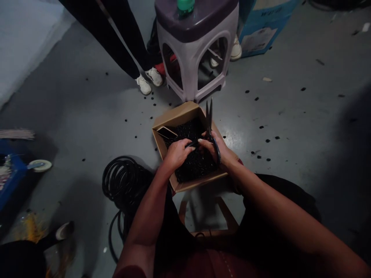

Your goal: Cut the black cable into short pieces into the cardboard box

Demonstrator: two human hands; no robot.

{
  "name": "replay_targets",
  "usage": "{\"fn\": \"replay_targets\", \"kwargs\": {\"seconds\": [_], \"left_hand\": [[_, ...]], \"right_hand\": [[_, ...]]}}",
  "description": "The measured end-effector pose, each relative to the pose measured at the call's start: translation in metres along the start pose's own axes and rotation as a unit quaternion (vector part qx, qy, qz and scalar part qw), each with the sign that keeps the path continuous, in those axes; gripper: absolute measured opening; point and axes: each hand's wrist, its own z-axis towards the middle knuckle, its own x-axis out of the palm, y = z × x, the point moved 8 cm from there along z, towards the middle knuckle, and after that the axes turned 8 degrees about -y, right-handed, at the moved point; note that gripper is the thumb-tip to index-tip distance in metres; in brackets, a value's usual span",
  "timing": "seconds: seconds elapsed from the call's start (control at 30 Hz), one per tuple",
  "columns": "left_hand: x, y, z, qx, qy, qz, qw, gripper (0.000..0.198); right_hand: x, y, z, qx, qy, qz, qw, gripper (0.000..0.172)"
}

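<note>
An open cardboard box [199, 180] holds a heap of small black pieces [193, 166] and a dark flat rectangular object [167, 133] at its upper left. Over the heap, my left hand [178, 152] pinches a short black tube [191, 144]. My right hand [217, 148] is closed around black-handled scissors [209, 119], whose slightly parted blades point away from me. The thumb and fingertips of that hand are close to the tube's right end; whether they touch it is too dark to tell.
Coiled black tubing [121, 179] lies left of the box. Beyond the box stands a plastic stool [189, 58] with a green-capped object, near a person's legs [124, 38] and a blue carton [261, 27]. Black bits dot the floor. A blue container [13, 181] is far left.
</note>
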Motion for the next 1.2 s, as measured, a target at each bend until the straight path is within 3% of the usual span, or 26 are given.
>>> {"fn": "replay_targets", "kwargs": {"seconds": [0.27, 0.5, 0.63, 0.83, 1.03, 1.2], "left_hand": [[0.006, -0.009, -0.007, 0.011, 0.018, -0.087, 0.996, 0.028], [0.016, -0.008, -0.007, -0.012, 0.055, -0.232, 0.971, 0.043], [0.005, 0.003, -0.002, -0.046, 0.001, -0.278, 0.960, 0.041], [-0.037, 0.029, 0.006, -0.065, -0.120, -0.362, 0.922, 0.038], [-0.052, 0.035, 0.006, -0.084, -0.148, -0.413, 0.895, 0.034], [-0.051, 0.037, 0.007, -0.087, -0.152, -0.401, 0.899, 0.034]], "right_hand": [[-0.002, -0.011, 0.009, 0.013, 0.025, 0.004, 1.000, 0.044], [-0.018, 0.004, 0.018, 0.023, -0.019, 0.071, 0.997, 0.050], [-0.021, 0.010, 0.020, -0.010, -0.024, 0.046, 0.999, 0.048], [-0.005, 0.014, 0.007, -0.045, 0.030, -0.076, 0.996, 0.043], [0.012, 0.024, -0.016, -0.084, 0.091, -0.212, 0.969, 0.045], [0.017, 0.027, -0.023, -0.075, 0.118, -0.206, 0.969, 0.045]]}}
